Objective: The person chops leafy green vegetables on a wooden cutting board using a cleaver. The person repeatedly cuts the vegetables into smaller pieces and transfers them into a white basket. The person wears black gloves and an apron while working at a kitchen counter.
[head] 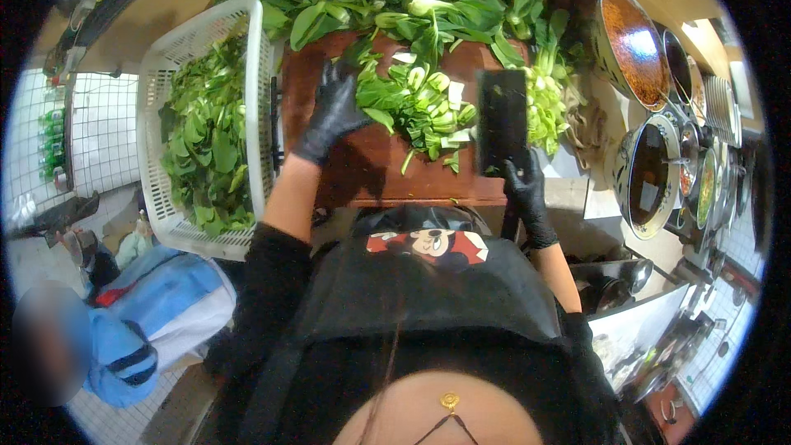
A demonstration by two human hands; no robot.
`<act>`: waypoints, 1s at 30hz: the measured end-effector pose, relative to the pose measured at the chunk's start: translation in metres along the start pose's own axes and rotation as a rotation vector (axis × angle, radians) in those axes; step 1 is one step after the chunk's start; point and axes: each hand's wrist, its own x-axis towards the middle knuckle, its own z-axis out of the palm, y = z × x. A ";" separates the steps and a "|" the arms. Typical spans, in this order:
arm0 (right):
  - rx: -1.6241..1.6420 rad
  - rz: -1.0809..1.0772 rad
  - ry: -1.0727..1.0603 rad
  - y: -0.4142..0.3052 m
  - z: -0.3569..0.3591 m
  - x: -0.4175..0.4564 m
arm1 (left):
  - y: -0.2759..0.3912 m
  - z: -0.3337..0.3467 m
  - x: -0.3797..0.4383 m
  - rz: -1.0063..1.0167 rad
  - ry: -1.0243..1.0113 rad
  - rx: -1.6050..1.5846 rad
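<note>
My left hand, in a black glove, rests over the left part of a reddish-brown cutting board. Its fingers are apart, beside a heap of cut bok choy whose leaves and pale stem ends are mixed together. In my right hand, also gloved, I grip a dark, broad-bladed cleaver. The blade stands at the heap's right side, between it and a cluster of pale bok choy stalks. Whole bok choy lies piled along the board's far edge.
A white plastic basket of leafy greens stands left of the board. To the right are a bowl of reddish-orange sauce, a bowl of dark liquid and stacked plates. A person in blue is at lower left.
</note>
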 end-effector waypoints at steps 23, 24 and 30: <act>0.167 -0.229 -0.435 -0.071 0.152 0.050 | 0.047 -0.040 -0.025 -0.175 -0.003 -0.219; 0.198 -0.246 -0.488 -0.083 0.155 0.048 | 0.051 -0.057 -0.026 -0.176 0.054 -0.252; 0.097 -0.403 -0.722 -0.182 0.197 0.027 | 0.030 -0.154 -0.063 -0.227 0.243 -0.025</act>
